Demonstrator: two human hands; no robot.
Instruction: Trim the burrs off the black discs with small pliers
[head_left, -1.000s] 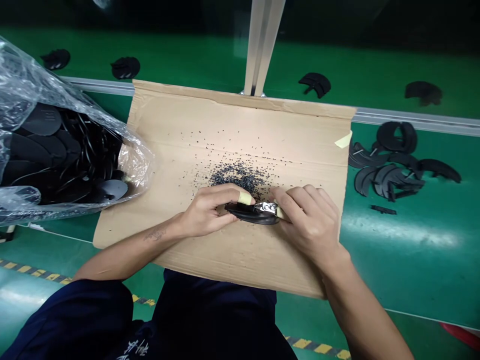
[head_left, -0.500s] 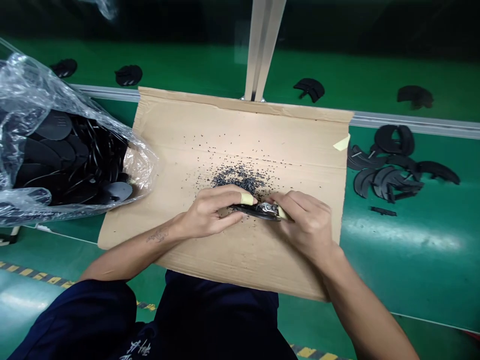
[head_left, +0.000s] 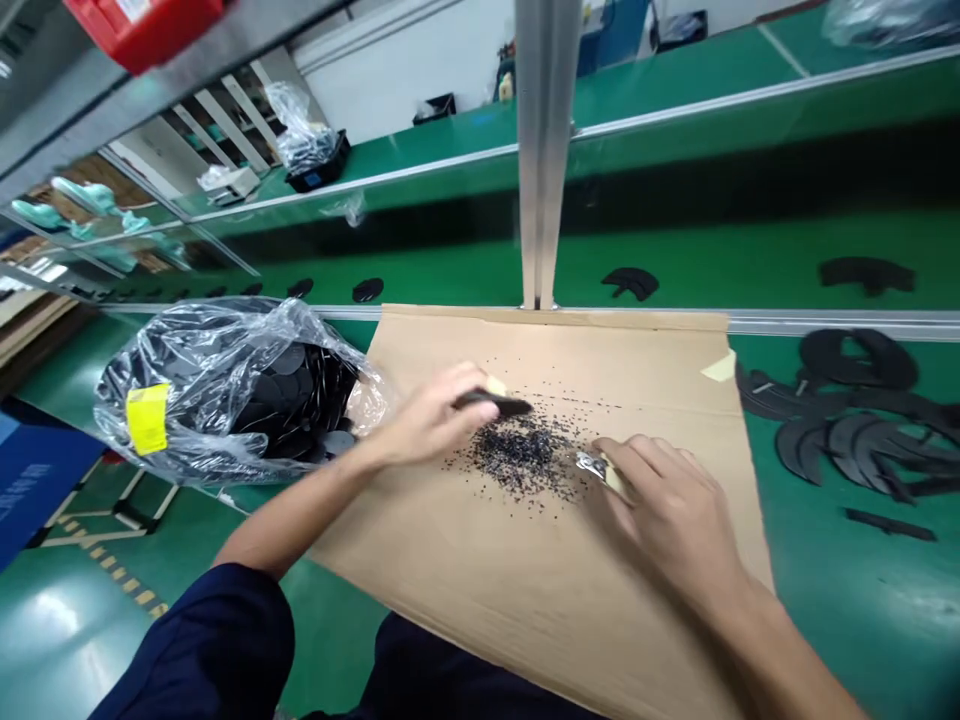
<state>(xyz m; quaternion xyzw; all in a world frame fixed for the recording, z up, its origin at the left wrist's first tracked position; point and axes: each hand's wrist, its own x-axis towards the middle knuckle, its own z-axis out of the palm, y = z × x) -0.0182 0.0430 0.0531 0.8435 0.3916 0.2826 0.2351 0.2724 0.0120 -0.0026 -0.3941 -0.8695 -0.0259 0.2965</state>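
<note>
My left hand is closed on a thin, dark plastic part, held above the cardboard sheet. My right hand grips small nippers, whose silver head points left; the fingers hide most of the handles. A gap separates the nippers from the part. Pale tape wraps fingers on both hands. Between and below the hands, many tiny black plastic scraps lie heaped and scattered on the cardboard.
On the left sits a clear plastic bag full of black discs, bearing a yellow label. Black curved pieces are piled right of the cardboard. A metal post rises behind it. More black parts lie beyond the rail.
My left hand has moved the plastic part away from the nippers, up and to the left; earlier they were together. The view has tilted up, showing shelves and the far bench.
</note>
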